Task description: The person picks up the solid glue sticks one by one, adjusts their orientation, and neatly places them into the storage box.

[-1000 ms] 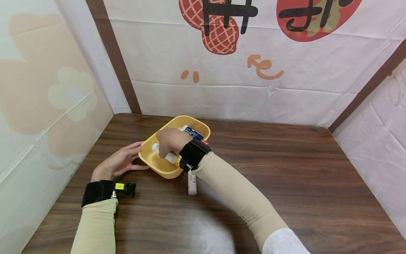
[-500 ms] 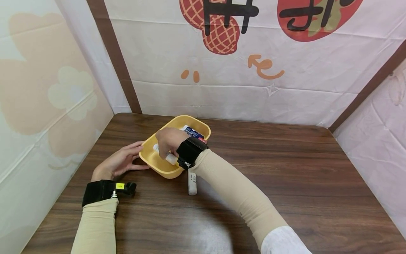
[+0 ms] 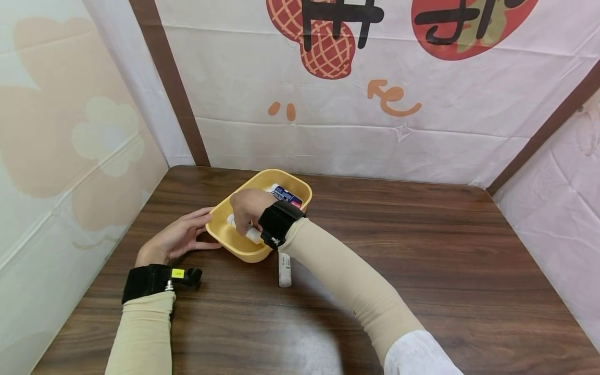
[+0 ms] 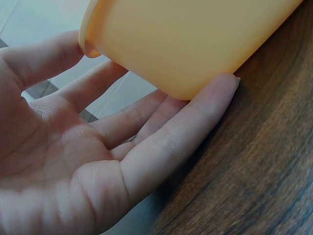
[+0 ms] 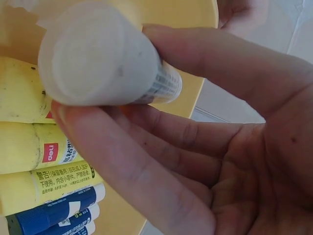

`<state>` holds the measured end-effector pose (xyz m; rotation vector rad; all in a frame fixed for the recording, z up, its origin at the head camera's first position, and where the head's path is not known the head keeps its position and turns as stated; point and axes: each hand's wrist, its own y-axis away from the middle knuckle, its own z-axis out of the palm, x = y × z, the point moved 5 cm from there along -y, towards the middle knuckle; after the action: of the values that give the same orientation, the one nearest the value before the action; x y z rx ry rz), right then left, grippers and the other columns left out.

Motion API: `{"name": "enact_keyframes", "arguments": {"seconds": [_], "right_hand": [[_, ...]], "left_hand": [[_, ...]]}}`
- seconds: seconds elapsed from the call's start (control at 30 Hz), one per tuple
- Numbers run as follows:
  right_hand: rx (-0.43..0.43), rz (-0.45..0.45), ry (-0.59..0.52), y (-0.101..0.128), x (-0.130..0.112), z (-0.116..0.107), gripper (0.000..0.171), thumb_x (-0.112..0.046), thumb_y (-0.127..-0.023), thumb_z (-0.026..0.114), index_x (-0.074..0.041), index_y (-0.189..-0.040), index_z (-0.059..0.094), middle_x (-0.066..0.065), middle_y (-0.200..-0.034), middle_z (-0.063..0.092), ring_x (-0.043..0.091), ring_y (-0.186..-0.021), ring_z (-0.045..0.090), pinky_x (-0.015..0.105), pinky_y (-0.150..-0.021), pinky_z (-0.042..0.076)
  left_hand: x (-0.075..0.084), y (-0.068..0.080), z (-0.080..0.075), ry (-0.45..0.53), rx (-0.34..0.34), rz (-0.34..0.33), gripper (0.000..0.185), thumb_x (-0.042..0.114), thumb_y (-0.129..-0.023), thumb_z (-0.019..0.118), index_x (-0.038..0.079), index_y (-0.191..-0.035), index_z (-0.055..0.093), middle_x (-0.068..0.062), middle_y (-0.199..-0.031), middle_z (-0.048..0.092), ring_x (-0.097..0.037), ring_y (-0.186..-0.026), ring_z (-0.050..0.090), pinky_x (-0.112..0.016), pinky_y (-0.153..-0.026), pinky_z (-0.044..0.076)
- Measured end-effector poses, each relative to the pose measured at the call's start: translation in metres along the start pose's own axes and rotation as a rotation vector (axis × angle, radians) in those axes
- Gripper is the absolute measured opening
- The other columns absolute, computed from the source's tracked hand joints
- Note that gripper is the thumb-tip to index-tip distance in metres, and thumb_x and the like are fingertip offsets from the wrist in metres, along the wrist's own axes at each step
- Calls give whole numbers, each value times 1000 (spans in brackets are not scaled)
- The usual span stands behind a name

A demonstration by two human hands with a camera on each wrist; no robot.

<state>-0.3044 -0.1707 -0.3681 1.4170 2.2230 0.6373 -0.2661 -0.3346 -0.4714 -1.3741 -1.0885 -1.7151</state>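
Observation:
Inside the yellow plastic bin (image 3: 244, 253), my right hand (image 3: 248, 207) pinches a white glue stick (image 5: 98, 58) between thumb and fingers. The stick lies slanted, its broad white end facing the right wrist camera. Beside it in the bin are several yellow glue sticks (image 5: 29, 142) and several blue-and-white sticks (image 5: 54, 210), mostly hidden under my right wrist in the head view. My left hand (image 3: 175, 240) rests against the bin's near left end, fingers extended. In the left wrist view one fingertip touches the rim and the thumb (image 4: 181, 132) lies along the lower wall.
Another white stick (image 3: 284, 270) lies on the brown wooden table (image 3: 398, 250), just in front of the bin and below my right wrist. A printed fabric wall (image 3: 328, 140) closes off the back, with more fabric on both sides.
My right hand and forearm have shifted slightly left, and the white glue stick has tilted or slid a little toward the bin's right side. The left hand keeps its place.

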Motion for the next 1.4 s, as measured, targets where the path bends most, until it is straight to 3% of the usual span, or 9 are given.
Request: {"name": "enact_keyframes", "arguments": {"seconds": [0.57, 0.7, 1.4], "right_hand": [[-17, 25, 68, -7, 0, 3, 31, -17, -88, 79, -20, -111, 59, -1, -107, 65, 14, -84, 66, 22, -62, 58], [-18, 20, 105, -8, -2, 4, 27, -19, -88, 78, -18, -110, 61, -2, -105, 65, 13, -84, 64, 22, -61, 57], [7, 17, 199, -13, -6, 8, 23, -22, -87, 79, -20, -103, 62, -5, -98, 60, 11, -81, 57, 22, -59, 50]], "left_hand": [[1, 1, 0, 9, 16, -8, 61, 29, -113, 40, 7, -165, 17, 15, -136, 55, 0, -120, 61, -44, -97, 62], [0, 1, -1, 14, 21, -10, 58, 29, -113, 41, 9, -164, 21, 14, -136, 56, 0, -120, 61, -44, -97, 63], [2, 3, 1, -1, 13, 1, 60, 29, -114, 39, 6, -165, 17, 17, -134, 57, 0, -120, 61, -42, -97, 63]]}}
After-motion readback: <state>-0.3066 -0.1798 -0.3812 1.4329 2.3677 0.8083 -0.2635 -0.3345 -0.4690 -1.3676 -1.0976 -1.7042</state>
